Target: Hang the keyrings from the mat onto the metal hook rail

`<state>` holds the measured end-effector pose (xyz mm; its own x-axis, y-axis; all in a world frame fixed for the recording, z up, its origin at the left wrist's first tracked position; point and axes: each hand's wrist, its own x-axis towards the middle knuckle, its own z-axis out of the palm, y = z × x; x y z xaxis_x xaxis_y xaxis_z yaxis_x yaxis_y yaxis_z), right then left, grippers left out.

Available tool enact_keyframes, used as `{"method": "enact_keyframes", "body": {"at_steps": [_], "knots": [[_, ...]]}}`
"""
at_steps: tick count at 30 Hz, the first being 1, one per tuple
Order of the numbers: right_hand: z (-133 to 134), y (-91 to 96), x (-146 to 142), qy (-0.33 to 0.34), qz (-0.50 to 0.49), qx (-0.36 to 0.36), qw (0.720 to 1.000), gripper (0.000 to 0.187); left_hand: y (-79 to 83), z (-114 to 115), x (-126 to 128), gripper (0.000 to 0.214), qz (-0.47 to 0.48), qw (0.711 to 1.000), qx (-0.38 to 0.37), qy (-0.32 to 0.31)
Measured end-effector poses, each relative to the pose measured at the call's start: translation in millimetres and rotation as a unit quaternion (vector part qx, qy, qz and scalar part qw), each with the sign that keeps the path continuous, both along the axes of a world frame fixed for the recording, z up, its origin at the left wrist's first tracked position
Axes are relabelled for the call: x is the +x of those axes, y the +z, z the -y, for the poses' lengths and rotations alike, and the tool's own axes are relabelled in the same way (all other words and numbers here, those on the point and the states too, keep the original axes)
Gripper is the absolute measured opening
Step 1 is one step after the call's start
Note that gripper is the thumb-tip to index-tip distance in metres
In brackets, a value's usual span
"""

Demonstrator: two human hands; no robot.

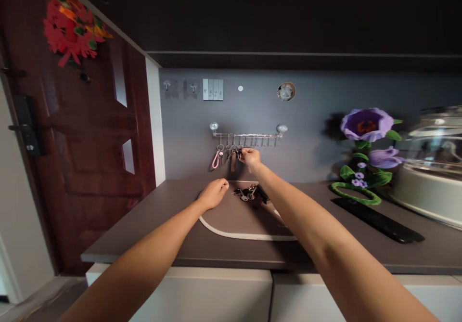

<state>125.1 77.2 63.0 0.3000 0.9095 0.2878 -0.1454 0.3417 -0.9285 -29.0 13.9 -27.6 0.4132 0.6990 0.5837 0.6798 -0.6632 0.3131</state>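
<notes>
A clear hook rail (249,135) is fixed to the grey wall, with several key sets on its left hooks. My right hand (251,159) reaches up to the rail, fingers pinched on a key ring (240,151) at one of the hooks. Just left of it hang a brown key fob (233,161) and a pink strap (216,160) with keys. My left hand (215,193) rests low over the mat's left side, fingers curled in, nothing visible in them. Between my hands a loose bunch of keys (247,194) lies on the brown mat (231,221).
The mat lies on a dark countertop (180,245). To the right are purple knitted flowers (367,127), a black elongated object (377,220) and a white-based appliance (429,187) with a clear top. A dark cabinet (288,19) overhangs; a red-brown door (90,144) stands left.
</notes>
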Motion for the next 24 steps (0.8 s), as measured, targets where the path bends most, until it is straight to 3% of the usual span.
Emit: {"method": "enact_keyframes", "body": {"at_steps": [10,20,24], "knots": [[34.8,-17.5,13.9,0.027,0.031,-0.027,0.999,0.01,-3.6,-2.5,-1.1,0.022,-0.05,0.997,-0.04,0.035],[70.5,-42.9,31.5,0.096,0.071,-0.026,0.993,0.007,29.5,-5.5,4.1,0.022,-0.148,0.979,-0.138,0.04],[72.2,-56.1,32.8,0.083,0.105,-0.01,0.991,0.008,31.1,-7.6,17.8,0.024,-0.125,0.986,-0.098,0.044]]}}
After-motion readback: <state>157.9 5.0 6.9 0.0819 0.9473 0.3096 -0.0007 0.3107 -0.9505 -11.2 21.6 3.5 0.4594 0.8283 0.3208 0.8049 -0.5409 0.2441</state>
